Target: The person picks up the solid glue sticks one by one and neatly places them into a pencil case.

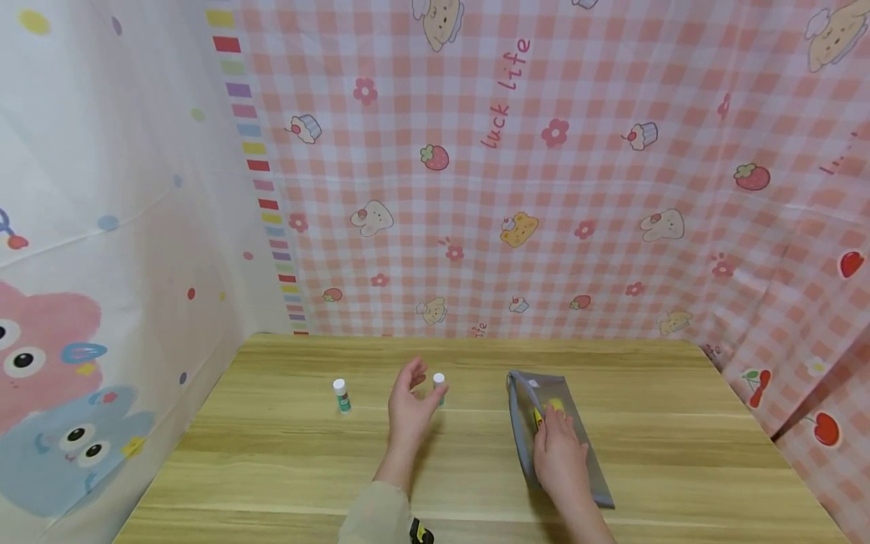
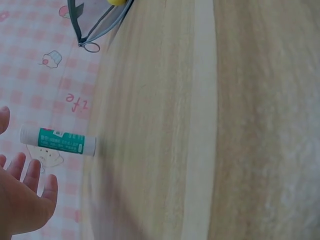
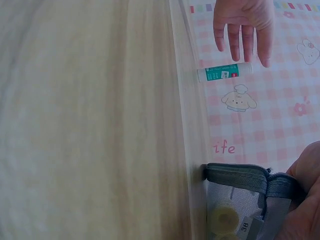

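In the head view, a glue stick [image 1: 439,379] stands upright, white cap up, beside the left hand [image 1: 410,400], whose parted fingers hold nothing; its thumb overlaps the stick. Another glue stick [image 1: 342,397] stands further left. The right hand [image 1: 560,453] grips a grey mesh pouch [image 1: 578,417], its long axis running away from the person. The checked cloth [image 1: 476,189] reads "luck life".

Left wrist: the stick's green label is illegible.

Right wrist: a tag [image 3: 248,227] reads "38".

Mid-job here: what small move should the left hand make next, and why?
I'd probably close the left hand around the glue stick nearer the pouch: that stick stands upright right by its open fingers and thumb, and the left hand holds nothing, while the right hand grips the pouch.
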`<state>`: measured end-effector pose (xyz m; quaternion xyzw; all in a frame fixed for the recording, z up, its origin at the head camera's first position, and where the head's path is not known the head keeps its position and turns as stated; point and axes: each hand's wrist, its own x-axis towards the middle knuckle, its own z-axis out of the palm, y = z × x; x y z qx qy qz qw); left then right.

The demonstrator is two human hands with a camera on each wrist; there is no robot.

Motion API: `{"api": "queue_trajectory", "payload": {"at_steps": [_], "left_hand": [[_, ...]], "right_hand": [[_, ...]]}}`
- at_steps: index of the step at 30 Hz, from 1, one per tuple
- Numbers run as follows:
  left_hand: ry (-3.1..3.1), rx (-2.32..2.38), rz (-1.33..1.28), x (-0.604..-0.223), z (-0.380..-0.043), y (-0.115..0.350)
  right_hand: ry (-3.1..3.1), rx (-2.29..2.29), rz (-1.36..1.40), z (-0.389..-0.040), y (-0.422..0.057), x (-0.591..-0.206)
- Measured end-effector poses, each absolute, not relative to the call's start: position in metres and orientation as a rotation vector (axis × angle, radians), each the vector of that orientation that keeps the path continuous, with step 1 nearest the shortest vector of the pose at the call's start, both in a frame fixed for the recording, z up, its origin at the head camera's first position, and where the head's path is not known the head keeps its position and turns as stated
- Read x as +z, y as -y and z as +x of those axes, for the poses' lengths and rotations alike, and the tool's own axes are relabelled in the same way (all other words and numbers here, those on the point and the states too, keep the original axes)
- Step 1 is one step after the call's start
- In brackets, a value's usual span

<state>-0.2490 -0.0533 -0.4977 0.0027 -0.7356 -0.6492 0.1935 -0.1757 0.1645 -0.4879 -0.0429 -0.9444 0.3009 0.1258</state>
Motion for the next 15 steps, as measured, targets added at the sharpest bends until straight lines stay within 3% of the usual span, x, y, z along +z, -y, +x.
{"api": "queue_trajectory", "payload": {"at_steps": [15], "left_hand": [[2.054,-1.908,0.03,-0.5042,-0.2535,0.0484]], "right_hand": [[2.747,0.859,-0.111,-0.1765,-0.1654,-0.4899]]}}
